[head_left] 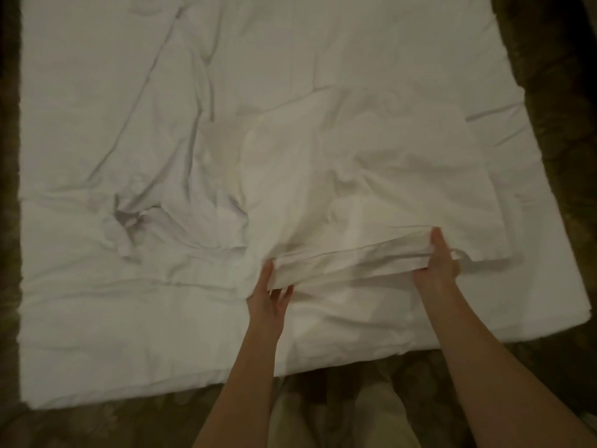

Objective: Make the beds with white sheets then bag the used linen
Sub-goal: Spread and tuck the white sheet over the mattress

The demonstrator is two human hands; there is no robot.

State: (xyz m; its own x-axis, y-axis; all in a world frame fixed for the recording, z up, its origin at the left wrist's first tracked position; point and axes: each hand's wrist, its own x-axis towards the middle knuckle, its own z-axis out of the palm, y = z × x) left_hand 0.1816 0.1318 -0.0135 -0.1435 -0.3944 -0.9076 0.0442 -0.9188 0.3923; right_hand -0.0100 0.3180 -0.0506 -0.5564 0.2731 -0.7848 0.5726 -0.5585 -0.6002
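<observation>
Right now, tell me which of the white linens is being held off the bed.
The folded white sheet right of centre: the left hand and right hand grip its near edge. The crumpled white sheet beneath lies untouched across the mattress.

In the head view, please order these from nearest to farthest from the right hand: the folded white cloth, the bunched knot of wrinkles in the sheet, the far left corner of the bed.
From the right hand:
1. Folded white cloth, held by its near hem.
2. Bunched knot of wrinkles in the white sheet, to the left.
3. Far left corner of the bed, top left.
</observation>
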